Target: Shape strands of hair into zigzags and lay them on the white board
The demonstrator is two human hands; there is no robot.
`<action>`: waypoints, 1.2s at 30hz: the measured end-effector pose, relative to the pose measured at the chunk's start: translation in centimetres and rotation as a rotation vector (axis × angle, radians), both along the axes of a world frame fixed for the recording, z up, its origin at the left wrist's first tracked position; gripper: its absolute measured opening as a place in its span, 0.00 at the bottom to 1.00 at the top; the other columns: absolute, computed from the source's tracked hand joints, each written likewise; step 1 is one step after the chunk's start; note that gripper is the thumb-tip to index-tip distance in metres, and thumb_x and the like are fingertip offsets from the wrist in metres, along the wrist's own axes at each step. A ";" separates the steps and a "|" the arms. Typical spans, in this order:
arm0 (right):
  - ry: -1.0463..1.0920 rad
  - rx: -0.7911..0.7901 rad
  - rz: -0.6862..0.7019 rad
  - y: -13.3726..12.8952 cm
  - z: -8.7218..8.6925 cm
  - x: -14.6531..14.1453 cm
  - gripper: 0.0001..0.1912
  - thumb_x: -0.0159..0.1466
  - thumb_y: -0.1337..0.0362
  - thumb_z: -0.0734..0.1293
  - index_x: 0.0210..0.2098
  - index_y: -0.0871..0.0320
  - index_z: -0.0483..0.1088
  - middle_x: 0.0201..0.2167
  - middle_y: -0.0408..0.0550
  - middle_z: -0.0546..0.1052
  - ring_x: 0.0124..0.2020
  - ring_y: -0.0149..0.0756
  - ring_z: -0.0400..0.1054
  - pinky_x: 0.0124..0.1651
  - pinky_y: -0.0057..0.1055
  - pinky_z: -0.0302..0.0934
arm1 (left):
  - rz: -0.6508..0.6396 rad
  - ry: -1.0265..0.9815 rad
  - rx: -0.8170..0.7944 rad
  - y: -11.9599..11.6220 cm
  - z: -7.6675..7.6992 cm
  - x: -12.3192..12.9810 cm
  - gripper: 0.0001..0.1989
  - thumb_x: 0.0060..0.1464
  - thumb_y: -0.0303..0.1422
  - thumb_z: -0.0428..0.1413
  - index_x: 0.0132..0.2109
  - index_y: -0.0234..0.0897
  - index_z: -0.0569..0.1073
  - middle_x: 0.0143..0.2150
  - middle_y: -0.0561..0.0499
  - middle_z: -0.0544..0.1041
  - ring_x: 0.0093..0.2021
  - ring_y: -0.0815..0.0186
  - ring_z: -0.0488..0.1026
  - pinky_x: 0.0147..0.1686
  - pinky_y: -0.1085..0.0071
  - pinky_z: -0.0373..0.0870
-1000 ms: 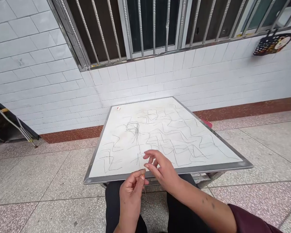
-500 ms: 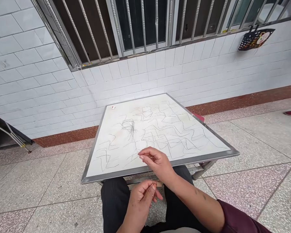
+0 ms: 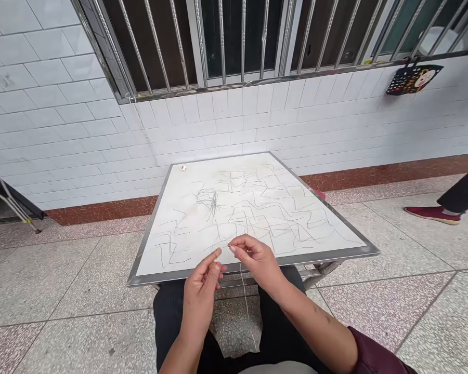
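Note:
My right hand (image 3: 257, 259) is raised over the near edge of the table, thumb and forefinger pinched together on a thin white thread (image 3: 245, 291). From there the thread hangs down between my knees. Anything else in that pinch is too small to make out. To its left, a small gap away, my left hand (image 3: 203, 283) has its forefinger stretched toward the right fingertips. Its thumb stands slightly apart from that finger, the other fingers are curled, and nothing shows between them.
The white table (image 3: 195, 234) has a grey metal rim and dark scribbled lines. A small white-and-red object (image 3: 183, 169) lies at its far left corner. Behind stand a tiled wall and a barred window (image 3: 234, 41). A patterned bag (image 3: 413, 78) hangs right. A person's leg (image 3: 462, 187) shows at right.
My left hand has moved up and left, off the thread between the hands, and its forefinger has straightened. The thread now hangs lower from my right hand. At right, a person's leg has come into view.

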State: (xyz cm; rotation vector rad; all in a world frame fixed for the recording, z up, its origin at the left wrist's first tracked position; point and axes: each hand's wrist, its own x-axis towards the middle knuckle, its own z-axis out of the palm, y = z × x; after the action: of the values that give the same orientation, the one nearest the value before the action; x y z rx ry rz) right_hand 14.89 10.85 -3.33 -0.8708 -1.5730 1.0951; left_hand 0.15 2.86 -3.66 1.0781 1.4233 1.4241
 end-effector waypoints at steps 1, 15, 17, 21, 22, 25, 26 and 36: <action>-0.003 0.012 0.025 -0.2 -0.2 -0.3 0.06 0.62 0.60 0.67 0.34 0.54 0.74 0.28 0.42 0.74 0.30 0.33 0.66 0.35 0.29 0.60 | 0.031 -0.031 0.038 0.1 0.2 0.0 0.24 0.57 0.46 0.57 0.56 0.39 0.75 0.37 0.47 0.79 0.35 0.65 0.71 0.32 0.72 0.66; 0.045 -0.090 0.051 0.1 -0.7 0.0 0.06 0.62 0.59 0.67 0.33 0.54 0.73 0.26 0.40 0.70 0.29 0.32 0.62 0.34 0.29 0.55 | 0.307 -0.302 0.239 -0.2 -0.3 -0.3 0.18 0.58 0.45 0.58 0.47 0.37 0.80 0.39 0.46 0.80 0.32 0.68 0.70 0.32 0.73 0.68; 0.049 -0.131 0.060 0.0 -0.6 0.1 0.06 0.62 0.59 0.67 0.33 0.54 0.73 0.25 0.40 0.69 0.29 0.31 0.62 0.35 0.29 0.55 | 0.310 -0.318 0.244 -0.4 -0.1 0.0 0.19 0.57 0.44 0.59 0.49 0.38 0.79 0.39 0.46 0.80 0.33 0.68 0.71 0.32 0.73 0.68; 0.074 -0.168 0.119 -0.6 -0.6 -0.1 0.07 0.61 0.58 0.68 0.33 0.54 0.73 0.25 0.39 0.69 0.29 0.31 0.62 0.35 0.29 0.56 | 0.196 -0.194 0.191 -0.6 -0.3 0.9 0.21 0.54 0.43 0.61 0.53 0.40 0.78 0.42 0.45 0.80 0.36 0.66 0.72 0.36 0.71 0.69; 0.080 -0.170 0.138 -0.8 -0.7 -0.3 0.07 0.61 0.58 0.68 0.32 0.55 0.73 0.25 0.39 0.69 0.29 0.31 0.62 0.35 0.30 0.56 | 0.191 -0.162 0.187 -0.6 -0.4 1.0 0.21 0.55 0.43 0.61 0.52 0.39 0.78 0.42 0.45 0.80 0.36 0.65 0.72 0.36 0.70 0.70; 0.093 -0.192 0.187 -1.2 -0.8 -0.5 0.08 0.61 0.57 0.69 0.34 0.55 0.73 0.25 0.39 0.68 0.28 0.30 0.61 0.34 0.29 0.55 | 0.245 -0.113 0.199 -0.5 -0.6 1.1 0.20 0.56 0.45 0.59 0.49 0.37 0.79 0.41 0.44 0.81 0.34 0.65 0.72 0.36 0.68 0.70; 0.103 -0.222 0.212 -1.3 -0.8 -0.5 0.09 0.61 0.57 0.69 0.36 0.55 0.72 0.26 0.39 0.68 0.27 0.29 0.60 0.32 0.28 0.55 | 0.267 -0.110 0.204 -0.4 -0.6 1.1 0.20 0.56 0.45 0.59 0.49 0.36 0.80 0.41 0.44 0.81 0.35 0.65 0.73 0.36 0.68 0.71; 0.273 -0.441 0.356 -2.4 -0.7 -1.2 0.18 0.58 0.50 0.72 0.36 0.57 0.68 0.28 0.39 0.69 0.21 0.24 0.54 0.26 0.25 0.50 | 0.247 -0.108 0.158 -0.8 -0.6 0.6 0.19 0.55 0.43 0.61 0.51 0.40 0.79 0.46 0.45 0.81 0.39 0.64 0.75 0.37 0.69 0.70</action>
State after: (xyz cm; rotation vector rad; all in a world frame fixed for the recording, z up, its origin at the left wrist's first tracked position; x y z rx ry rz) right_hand 13.71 8.44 -4.04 -0.6941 -1.3038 1.7839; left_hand 0.74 2.02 -4.28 0.9301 1.4217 1.7691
